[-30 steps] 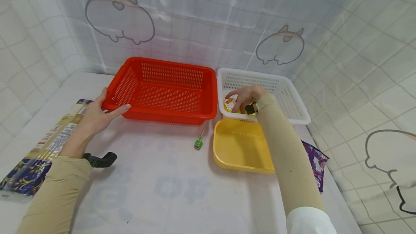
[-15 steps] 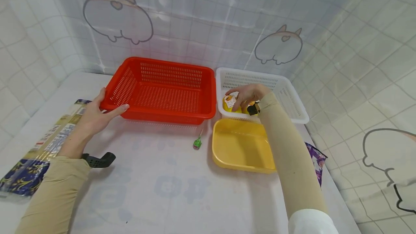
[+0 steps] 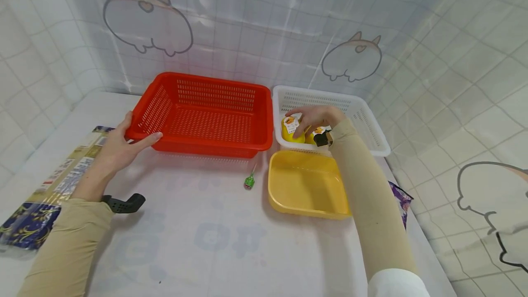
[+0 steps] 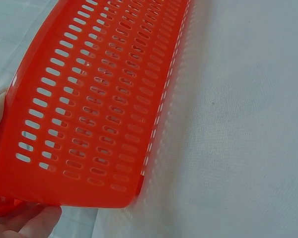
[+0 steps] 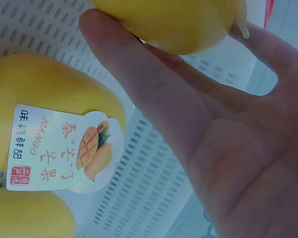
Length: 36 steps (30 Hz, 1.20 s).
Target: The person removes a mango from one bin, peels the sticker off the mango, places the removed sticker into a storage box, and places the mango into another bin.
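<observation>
A white sticker (image 5: 64, 148) on a yellow mango (image 5: 44, 99) in the white basket (image 5: 139, 193) read "MANGO", with Chinese characters "芒果" and "味美鲜甜" beside a mango drawing; print on the packet (image 3: 62, 173) left of the red basket (image 3: 202, 113) was too small to read.

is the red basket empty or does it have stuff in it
Empty. The head view shows only the bare slotted floor of the red basket; the mangoes sit in the white basket.

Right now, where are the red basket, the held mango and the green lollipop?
red basket (image 3: 206, 125): head view, on its perforated floor.
mango (image 3: 290, 131): head view, on its yellow skin below the label.
green lollipop (image 3: 249, 181): head view, on its wrapped head.
</observation>
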Each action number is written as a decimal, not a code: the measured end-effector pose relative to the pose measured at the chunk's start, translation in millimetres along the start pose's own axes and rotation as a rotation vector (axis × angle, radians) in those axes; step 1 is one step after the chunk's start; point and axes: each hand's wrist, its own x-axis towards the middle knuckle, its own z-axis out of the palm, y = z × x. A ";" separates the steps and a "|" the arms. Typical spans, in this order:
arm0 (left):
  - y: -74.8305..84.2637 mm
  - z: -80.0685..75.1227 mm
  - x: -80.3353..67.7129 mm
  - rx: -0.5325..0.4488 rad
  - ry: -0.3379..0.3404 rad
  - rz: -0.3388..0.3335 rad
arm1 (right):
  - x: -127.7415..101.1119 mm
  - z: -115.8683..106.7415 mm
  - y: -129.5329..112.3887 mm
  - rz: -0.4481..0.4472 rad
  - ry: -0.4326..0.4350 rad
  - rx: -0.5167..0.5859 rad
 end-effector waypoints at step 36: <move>1.6 -1.4 -1.2 -0.009 -0.008 -0.001 | -44.0 16.3 8.7 -0.163 0.324 0.016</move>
